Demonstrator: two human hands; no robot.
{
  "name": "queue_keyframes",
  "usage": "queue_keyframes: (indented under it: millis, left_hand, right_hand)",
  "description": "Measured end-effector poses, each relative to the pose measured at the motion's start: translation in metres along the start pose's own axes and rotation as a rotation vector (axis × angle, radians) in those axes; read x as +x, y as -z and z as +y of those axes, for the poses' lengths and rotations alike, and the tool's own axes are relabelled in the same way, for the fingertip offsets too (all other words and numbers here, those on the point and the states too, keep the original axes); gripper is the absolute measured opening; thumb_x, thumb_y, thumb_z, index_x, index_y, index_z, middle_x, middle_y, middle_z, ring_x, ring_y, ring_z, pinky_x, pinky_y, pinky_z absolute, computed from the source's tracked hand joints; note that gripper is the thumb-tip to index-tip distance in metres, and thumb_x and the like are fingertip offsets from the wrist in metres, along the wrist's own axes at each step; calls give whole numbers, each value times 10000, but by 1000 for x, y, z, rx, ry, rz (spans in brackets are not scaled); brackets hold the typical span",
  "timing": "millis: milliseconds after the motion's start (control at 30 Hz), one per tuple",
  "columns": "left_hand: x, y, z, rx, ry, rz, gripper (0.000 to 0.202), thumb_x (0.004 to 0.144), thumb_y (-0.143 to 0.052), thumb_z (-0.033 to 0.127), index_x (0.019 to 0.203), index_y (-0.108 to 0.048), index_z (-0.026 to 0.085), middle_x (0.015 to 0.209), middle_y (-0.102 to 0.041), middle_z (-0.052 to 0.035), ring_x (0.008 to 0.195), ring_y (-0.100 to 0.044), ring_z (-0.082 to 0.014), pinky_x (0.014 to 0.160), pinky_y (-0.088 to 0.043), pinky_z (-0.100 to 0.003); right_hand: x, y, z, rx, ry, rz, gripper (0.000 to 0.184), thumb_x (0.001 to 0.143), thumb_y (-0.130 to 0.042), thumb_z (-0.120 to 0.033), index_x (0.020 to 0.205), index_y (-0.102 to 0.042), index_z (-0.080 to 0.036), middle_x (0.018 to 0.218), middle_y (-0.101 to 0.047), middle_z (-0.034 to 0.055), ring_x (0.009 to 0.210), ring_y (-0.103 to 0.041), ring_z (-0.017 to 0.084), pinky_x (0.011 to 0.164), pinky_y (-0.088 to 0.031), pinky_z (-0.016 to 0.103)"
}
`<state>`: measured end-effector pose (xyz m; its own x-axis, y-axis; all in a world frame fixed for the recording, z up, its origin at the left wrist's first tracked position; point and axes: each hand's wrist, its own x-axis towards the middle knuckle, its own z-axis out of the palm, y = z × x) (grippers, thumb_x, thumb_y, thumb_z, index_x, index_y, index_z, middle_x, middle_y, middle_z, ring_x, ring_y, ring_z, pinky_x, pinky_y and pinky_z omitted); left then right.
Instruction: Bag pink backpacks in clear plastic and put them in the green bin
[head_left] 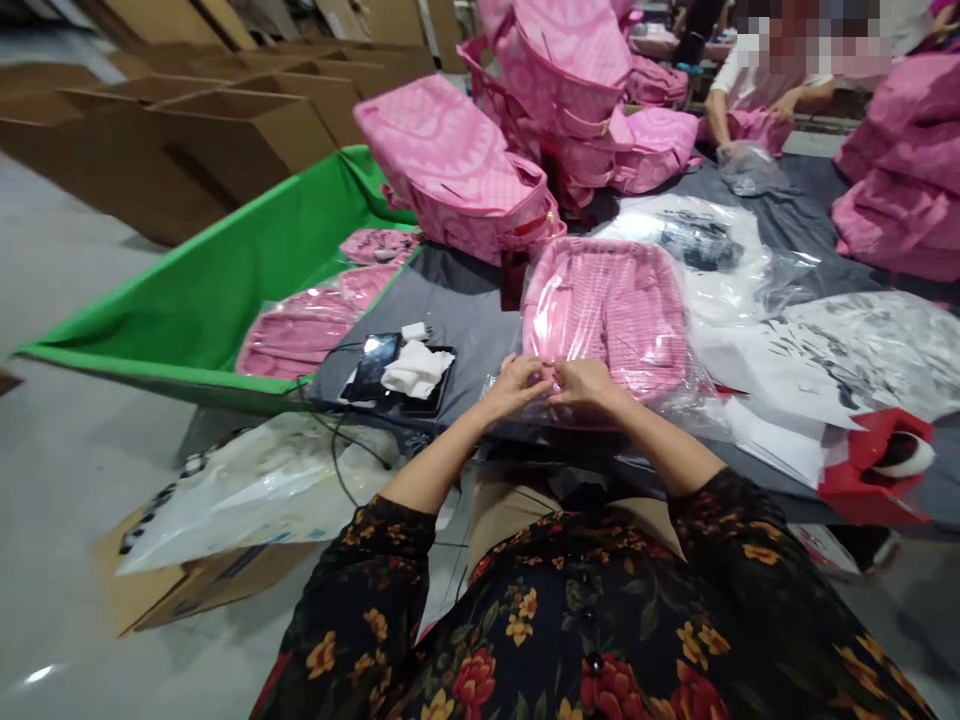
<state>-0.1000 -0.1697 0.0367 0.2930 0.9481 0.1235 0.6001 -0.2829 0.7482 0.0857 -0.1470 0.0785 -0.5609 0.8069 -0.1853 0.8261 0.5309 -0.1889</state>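
A pink quilted backpack [645,310] lies flat inside a clear plastic bag [697,400] on the table in front of me. Over the bag's near left edge, my left hand [517,386] is closed, with thumb and fingers pinched on the plastic. My right hand [583,384] is closed beside it, and the fingertips of both hands almost meet. The exact bit of plastic between the fingers is too small to make out. A stack of pink backpacks [465,160] rises just beyond the bagged one.
To the left, a green fabric bin [187,275] holds bagged pink items. A phone [375,362] and white cloth [417,370] lie nearby. White plastic bags [705,230], papers [776,440] and a red holder [862,465] sit rightward. Cardboard boxes [255,130] stand behind; a co-worker [765,90] handles plastic opposite.
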Motion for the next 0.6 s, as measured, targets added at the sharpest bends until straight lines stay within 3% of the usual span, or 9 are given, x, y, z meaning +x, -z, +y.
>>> queue_keyframes:
  millis: [67, 133, 200, 267, 300, 367, 467, 533, 600]
  left_hand:
    - [4, 5, -5, -165, 80, 179, 272, 844, -734, 359, 1077, -687, 227, 1389, -645, -77, 1330, -540, -250, 1209, -316, -449]
    - [12, 8, -14, -379, 309, 348, 363, 833, -735, 388, 1135, -666, 199, 1432, -603, -110, 1363, -504, -261, 1171, -358, -418]
    - [24, 6, -24, -571, 526, 394, 391, 839, -711, 442, 1090, -673, 145, 1313, -660, -151, 1284, -558, -294, 1111, -408, -436]
    - [35, -1, -30, -703, 586, 357, 445, 809, -722, 495, 1025, -690, 107, 1137, -717, -158, 1130, -637, -304, 1020, -473, -438]
    - [40, -6, -30, -749, 566, 339, 480, 782, -740, 505, 1034, -695, 99, 1079, -730, -151, 1059, -663, -295, 972, -500, -424]
    - [48, -21, -24, -860, 512, 321, 593, 723, -777, 484, 1170, -673, 109, 1080, -737, -131, 982, -685, -262, 901, -532, -376]
    - [53, -45, -1, -1020, 442, 293, 824, 657, -786, 420, 1403, -548, 164, 1178, -717, -115, 927, -692, -230, 817, -555, -333]
    - [50, -57, 23, -1119, 421, 258, 907, 617, -769, 336, 1472, -494, 207, 1210, -706, -97, 891, -685, -217, 772, -558, -316]
    - [41, -63, 50, -1142, 380, 281, 936, 598, -733, 254, 1499, -479, 230, 1249, -696, -81, 946, -673, -223, 798, -558, -309]
  right_hand:
    - [-20, -8, 9, 43, 46, 196, 309, 895, -726, -479, 1035, -661, -211, 982, -727, 103, 893, -665, 261, 689, -410, 299]
    - [-56, -20, 30, 79, 50, 472, 247, 981, -591, -447, 956, -653, -209, 911, -702, 110, 853, -641, 251, 750, -452, 333]
    - [-100, -32, 62, 59, -55, 797, 322, 1002, -516, -492, 970, -658, -205, 898, -691, 127, 876, -627, 277, 841, -470, 401]
    - [-142, -43, 94, 7, -267, 989, 460, 952, -559, -600, 1056, -675, -167, 930, -683, 148, 902, -625, 306, 879, -471, 460]
    - [-159, -49, 107, -14, -398, 1029, 559, 923, -562, -662, 1109, -683, -149, 909, -672, 152, 866, -619, 314, 846, -477, 474]
    - [-181, -63, 124, 62, -631, 925, 713, 900, -517, -739, 1316, -636, -171, 901, -672, 130, 781, -617, 309, 750, -495, 460]
    - [-179, -85, 125, 371, -679, 638, 956, 802, -506, -852, 1522, -458, -225, 955, -701, 93, 758, -672, 321, 693, -536, 446]
    - [-162, -98, 118, 536, -625, 626, 1162, 712, -560, -890, 1594, -307, -178, 1233, -671, 156, 1035, -697, 385, 837, -569, 484]
    - [-148, -111, 109, 630, -621, 742, 1323, 655, -592, -908, 1615, -172, -100, 1507, -477, 245, 1337, -555, 429, 1043, -510, 524]
